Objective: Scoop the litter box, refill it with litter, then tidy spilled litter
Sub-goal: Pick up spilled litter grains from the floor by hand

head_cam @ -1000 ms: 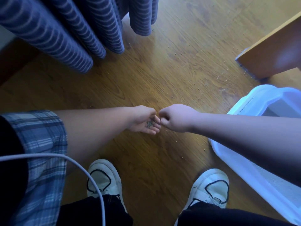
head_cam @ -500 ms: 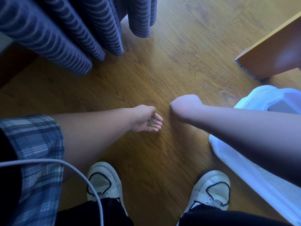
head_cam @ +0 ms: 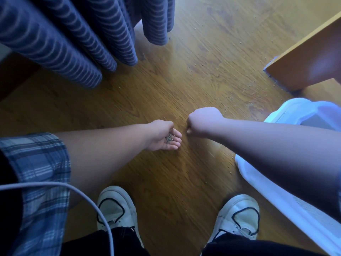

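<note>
Head view: cupped left hand [head_cam: 163,136] cradles gritty grey litter granules [head_cam: 169,138]; right hand [head_cam: 202,120] fisted.

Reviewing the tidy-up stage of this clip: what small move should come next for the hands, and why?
Probably the right hand, closed and knuckles-down on the wooden floor, should bring its pinch across to the cupped left hand and drop it in. The left palm already holds a small pile of litter grains, and scattered grains remain on the floor near the litter box.
</note>
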A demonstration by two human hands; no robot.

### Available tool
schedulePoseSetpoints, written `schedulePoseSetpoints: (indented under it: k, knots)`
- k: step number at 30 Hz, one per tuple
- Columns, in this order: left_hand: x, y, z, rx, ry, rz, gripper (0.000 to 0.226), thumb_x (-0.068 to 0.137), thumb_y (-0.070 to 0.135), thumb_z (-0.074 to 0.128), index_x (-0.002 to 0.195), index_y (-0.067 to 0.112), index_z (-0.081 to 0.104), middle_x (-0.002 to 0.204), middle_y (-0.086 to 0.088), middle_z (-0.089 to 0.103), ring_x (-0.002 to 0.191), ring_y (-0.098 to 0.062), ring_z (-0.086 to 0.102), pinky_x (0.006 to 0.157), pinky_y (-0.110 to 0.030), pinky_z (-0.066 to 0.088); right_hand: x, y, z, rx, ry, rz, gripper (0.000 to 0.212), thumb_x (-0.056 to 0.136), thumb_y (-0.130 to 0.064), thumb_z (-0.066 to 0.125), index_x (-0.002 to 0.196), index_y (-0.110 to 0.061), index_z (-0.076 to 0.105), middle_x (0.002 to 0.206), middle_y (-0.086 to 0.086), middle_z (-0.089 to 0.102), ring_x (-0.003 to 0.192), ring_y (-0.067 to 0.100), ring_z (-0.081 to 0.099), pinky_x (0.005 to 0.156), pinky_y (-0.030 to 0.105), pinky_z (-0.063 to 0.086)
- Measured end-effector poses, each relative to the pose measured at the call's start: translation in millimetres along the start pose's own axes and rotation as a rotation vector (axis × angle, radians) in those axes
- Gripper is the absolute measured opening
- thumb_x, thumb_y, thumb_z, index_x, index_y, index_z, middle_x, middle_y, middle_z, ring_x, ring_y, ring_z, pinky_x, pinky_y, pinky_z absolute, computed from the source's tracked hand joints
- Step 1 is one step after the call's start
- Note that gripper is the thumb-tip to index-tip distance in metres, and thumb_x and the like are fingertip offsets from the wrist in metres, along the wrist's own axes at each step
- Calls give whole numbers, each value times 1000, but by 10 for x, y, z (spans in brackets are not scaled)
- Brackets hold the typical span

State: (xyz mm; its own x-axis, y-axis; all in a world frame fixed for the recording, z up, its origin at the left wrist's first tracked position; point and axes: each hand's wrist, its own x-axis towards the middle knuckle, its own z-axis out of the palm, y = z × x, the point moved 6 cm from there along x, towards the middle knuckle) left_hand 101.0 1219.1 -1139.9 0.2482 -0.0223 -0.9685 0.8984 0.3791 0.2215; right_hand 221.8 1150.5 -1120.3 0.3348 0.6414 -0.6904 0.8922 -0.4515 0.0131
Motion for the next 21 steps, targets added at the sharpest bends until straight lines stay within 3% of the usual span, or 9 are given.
schedulePoseSetpoints:
  k: [3,7,9,13,16,21]
  knots:
    - [8,-29,24,-18,-60,-2,41,106,23,30,116,-2,62,109,-19,68,100,-27,70,79,-34,60,-114,-51,-77,216,57,-55,31,87,-42,53,64,-22,51,65,-6,55,60,17,53,52,24,39]
    - [10,-43,124,-121,-222,28,40,105,23,35,128,-1,57,109,-19,63,98,-32,64,81,-39,60,-365,-298,-186,348,73,-182,18,83,-42,51,71,-29,54,66,-6,61,63,16,58,54,26,45]
    - [17,-43,142,-126,-221,34,39,105,23,35,128,1,58,107,-18,64,97,-31,65,79,-38,60,-356,-295,-185,300,71,-167,23,84,-43,46,73,-27,58,67,-5,62,62,18,59,53,26,44]
    - [33,-4,59,-13,-23,27,39,105,20,31,107,1,65,89,-14,68,81,-22,69,78,-33,60,-112,-5,-150,81,74,-6,36,95,-41,39,79,-18,61,72,-2,59,67,23,59,55,27,43]
    - [51,12,16,-18,22,12,38,102,16,29,101,1,64,84,-13,64,74,-22,65,76,-32,58,19,82,-16,-44,-27,57,34,99,-44,45,85,-18,59,70,-4,51,72,27,57,52,27,37]
    - [72,20,-54,-42,23,8,38,102,18,30,105,0,64,88,-14,65,78,-23,66,74,-33,58,73,-47,57,-96,-35,25,20,91,-23,53,72,-18,60,68,-5,55,56,19,51,47,23,34]
